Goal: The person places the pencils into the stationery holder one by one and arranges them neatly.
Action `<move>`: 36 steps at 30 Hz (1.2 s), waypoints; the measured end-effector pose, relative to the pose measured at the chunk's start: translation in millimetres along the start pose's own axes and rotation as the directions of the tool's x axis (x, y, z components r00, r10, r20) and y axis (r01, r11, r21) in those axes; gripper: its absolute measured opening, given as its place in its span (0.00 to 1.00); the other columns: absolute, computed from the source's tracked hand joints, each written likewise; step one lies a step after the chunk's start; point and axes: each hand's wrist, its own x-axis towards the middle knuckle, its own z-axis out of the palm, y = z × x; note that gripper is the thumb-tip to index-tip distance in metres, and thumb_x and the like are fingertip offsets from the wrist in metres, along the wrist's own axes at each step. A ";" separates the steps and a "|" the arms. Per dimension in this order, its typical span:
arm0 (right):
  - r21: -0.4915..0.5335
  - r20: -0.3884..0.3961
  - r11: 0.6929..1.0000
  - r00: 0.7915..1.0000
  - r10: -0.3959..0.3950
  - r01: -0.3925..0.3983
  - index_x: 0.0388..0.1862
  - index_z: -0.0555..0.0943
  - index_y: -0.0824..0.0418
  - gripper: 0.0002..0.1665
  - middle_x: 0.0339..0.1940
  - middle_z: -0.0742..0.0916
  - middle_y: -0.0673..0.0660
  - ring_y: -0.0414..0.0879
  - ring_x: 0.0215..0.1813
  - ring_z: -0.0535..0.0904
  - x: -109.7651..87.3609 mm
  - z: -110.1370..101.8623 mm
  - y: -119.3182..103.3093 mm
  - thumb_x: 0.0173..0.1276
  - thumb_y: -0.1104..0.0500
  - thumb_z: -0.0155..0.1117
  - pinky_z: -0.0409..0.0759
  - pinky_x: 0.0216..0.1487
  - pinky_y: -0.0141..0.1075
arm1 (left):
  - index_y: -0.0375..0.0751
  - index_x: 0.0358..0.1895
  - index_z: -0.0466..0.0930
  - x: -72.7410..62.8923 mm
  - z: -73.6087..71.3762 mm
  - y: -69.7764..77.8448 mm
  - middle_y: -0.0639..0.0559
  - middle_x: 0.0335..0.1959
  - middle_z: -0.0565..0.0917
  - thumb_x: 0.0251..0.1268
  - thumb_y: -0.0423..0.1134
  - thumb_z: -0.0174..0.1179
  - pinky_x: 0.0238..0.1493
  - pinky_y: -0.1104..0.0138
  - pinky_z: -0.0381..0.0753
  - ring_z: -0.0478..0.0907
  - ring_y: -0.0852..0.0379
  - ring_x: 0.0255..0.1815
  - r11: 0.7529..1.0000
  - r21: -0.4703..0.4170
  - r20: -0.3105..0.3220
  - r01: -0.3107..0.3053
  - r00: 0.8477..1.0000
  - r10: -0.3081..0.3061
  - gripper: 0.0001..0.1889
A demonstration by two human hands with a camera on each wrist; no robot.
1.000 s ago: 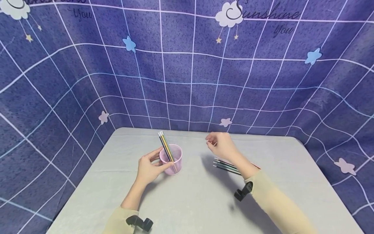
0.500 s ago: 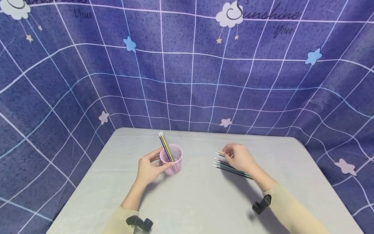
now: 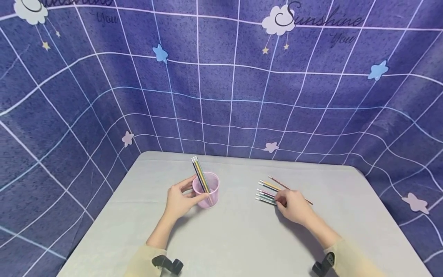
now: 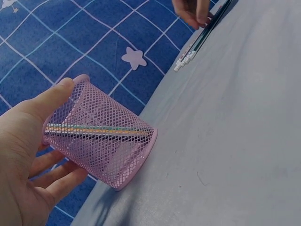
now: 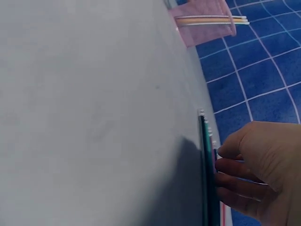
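My left hand (image 3: 181,201) curls round the cup (image 3: 215,195), my right hand (image 3: 294,206) bends over the pencils (image 3: 266,193) on the table (image 3: 228,238), pinching any or not I cannot tell, and lying so close, some might roll loose.

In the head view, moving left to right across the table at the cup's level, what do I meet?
Left hand → pink mesh cup → white-tipped ends of the loose pencils → right hand, which covers part of those pencils.
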 end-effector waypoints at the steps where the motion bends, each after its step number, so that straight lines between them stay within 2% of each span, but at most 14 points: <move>1: -0.003 -0.006 1.000 1.000 0.000 0.000 0.33 0.88 0.58 0.08 0.25 0.85 0.43 0.29 0.28 0.76 -2.9 1.2 0.2 0.60 0.70 0.75 0.81 0.28 0.27 | 0.33 0.65 0.84 -0.3 0.1 -0.1 0.32 0.54 0.90 0.42 0.34 0.89 0.51 0.56 0.96 0.90 0.34 0.55 1.000 -0.008 0.000 0.000 1.000 0.000 0.40; 5: -0.068 -0.042 0.998 0.999 -0.017 0.015 0.32 0.88 0.57 0.09 0.28 0.87 0.46 0.33 0.30 0.80 -9.0 5.3 -0.5 0.57 0.70 0.77 0.85 0.31 0.30 | 0.33 0.64 0.84 -0.4 0.0 -0.4 0.32 0.54 0.90 0.41 0.33 0.88 0.51 0.55 0.96 0.90 0.34 0.55 0.999 -0.035 -0.003 0.003 1.000 -0.003 0.40; 10: -0.147 -0.037 0.989 0.999 -0.022 0.017 0.32 0.88 0.56 0.10 0.31 0.88 0.48 0.37 0.33 0.83 -11.8 9.3 -2.9 0.56 0.69 0.78 0.87 0.34 0.34 | 0.34 0.65 0.84 -1.0 1.2 -0.1 0.32 0.54 0.90 0.42 0.33 0.88 0.52 0.56 0.95 0.90 0.34 0.56 0.999 -0.037 0.003 0.013 1.000 -0.013 0.40; 14: -0.166 -0.029 0.986 0.999 -0.025 0.020 0.31 0.87 0.56 0.10 0.29 0.86 0.47 0.37 0.32 0.81 -11.7 10.7 -5.4 0.55 0.68 0.79 0.86 0.32 0.34 | 0.34 0.65 0.83 -1.3 1.2 -1.2 0.32 0.54 0.90 0.43 0.34 0.88 0.53 0.55 0.95 0.89 0.34 0.56 1.000 -0.026 0.012 0.013 1.000 -0.013 0.40; 18: -0.177 -0.021 0.982 0.998 -0.063 0.058 0.30 0.87 0.57 0.10 0.27 0.86 0.48 0.39 0.31 0.81 -8.3 10.7 -7.6 0.54 0.69 0.79 0.86 0.32 0.34 | 0.35 0.66 0.83 -0.5 -0.1 -3.1 0.33 0.55 0.90 0.43 0.35 0.88 0.54 0.52 0.95 0.89 0.35 0.56 1.000 -0.020 0.010 0.006 1.000 -0.006 0.40; 24: -0.162 0.002 0.985 0.998 -0.067 0.067 0.30 0.88 0.59 0.09 0.27 0.87 0.49 0.40 0.31 0.82 -2.6 9.8 -10.3 0.56 0.71 0.78 0.87 0.32 0.34 | 0.36 0.66 0.83 0.5 -1.0 -3.0 0.34 0.56 0.90 0.43 0.35 0.88 0.54 0.51 0.95 0.89 0.35 0.57 1.000 -0.025 0.017 0.004 1.000 -0.004 0.40; 29: -0.129 -0.018 0.991 0.999 -0.050 0.047 0.32 0.88 0.60 0.07 0.28 0.87 0.50 0.40 0.31 0.82 9.1 4.0 -13.5 0.58 0.70 0.76 0.88 0.34 0.37 | 0.34 0.66 0.83 3.0 -0.8 -0.2 0.33 0.55 0.90 0.43 0.34 0.88 0.54 0.53 0.95 0.89 0.34 0.57 1.000 -0.026 0.021 0.008 1.000 -0.007 0.41; 36: -0.042 -0.007 0.999 1.000 -0.002 0.002 0.35 0.89 0.60 0.04 0.28 0.88 0.49 0.37 0.29 0.80 29.4 -5.2 -25.0 0.64 0.68 0.74 0.83 0.30 0.30 | 0.32 0.66 0.82 -0.2 -0.8 1.9 0.32 0.54 0.90 0.44 0.33 0.88 0.53 0.52 0.95 0.89 0.33 0.56 1.000 -0.014 0.017 -0.011 1.000 0.011 0.40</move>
